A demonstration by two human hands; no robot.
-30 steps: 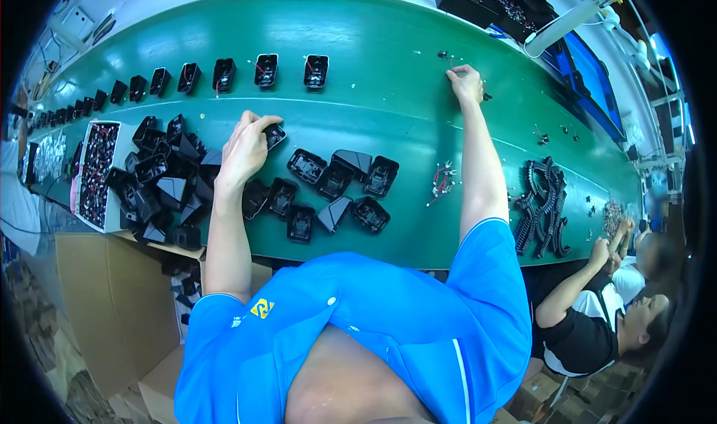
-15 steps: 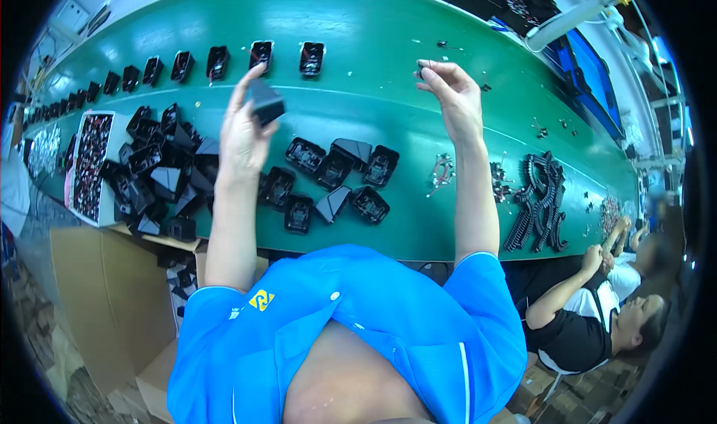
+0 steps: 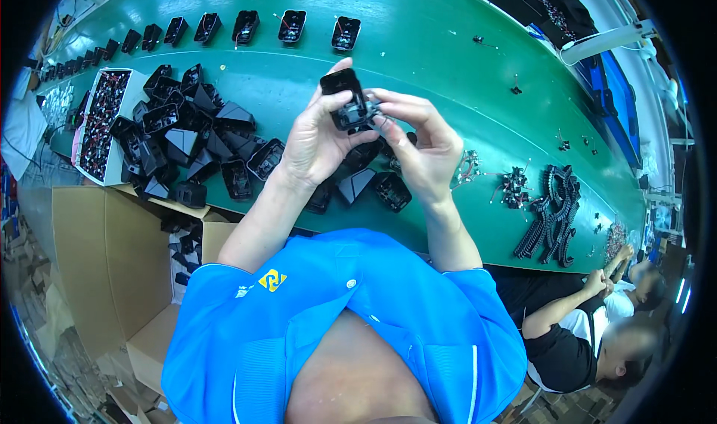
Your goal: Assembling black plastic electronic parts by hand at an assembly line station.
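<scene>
My left hand [image 3: 315, 142] grips a black plastic housing [image 3: 340, 86], its open hollow side up, with the thumb over the rim. Fingers of my right hand [image 3: 426, 142] pinch a small dark component with thin wires [image 3: 374, 110] at the housing's right edge; whether it touches the inside cannot be made out. Beneath both hands lie loose black housings [image 3: 392, 191], partly hidden by my forearms. Right of my right hand are a bunch of wired parts [image 3: 468, 168] and a pile of small black wired components [image 3: 514, 187].
Beyond my hands runs a row of housings with parts inside [image 3: 292, 26]. At left are a heap of housings [image 3: 181, 142], a white box of small parts [image 3: 128, 125] and a cardboard box [image 3: 112, 252]. Black ribbed strips [image 3: 549, 219] lie right, near two seated people [image 3: 567, 349].
My hands have come together from far apart. The housing is now turned with its hollow side up, and the right hand has brought the small part to it. The view has shifted slightly.
</scene>
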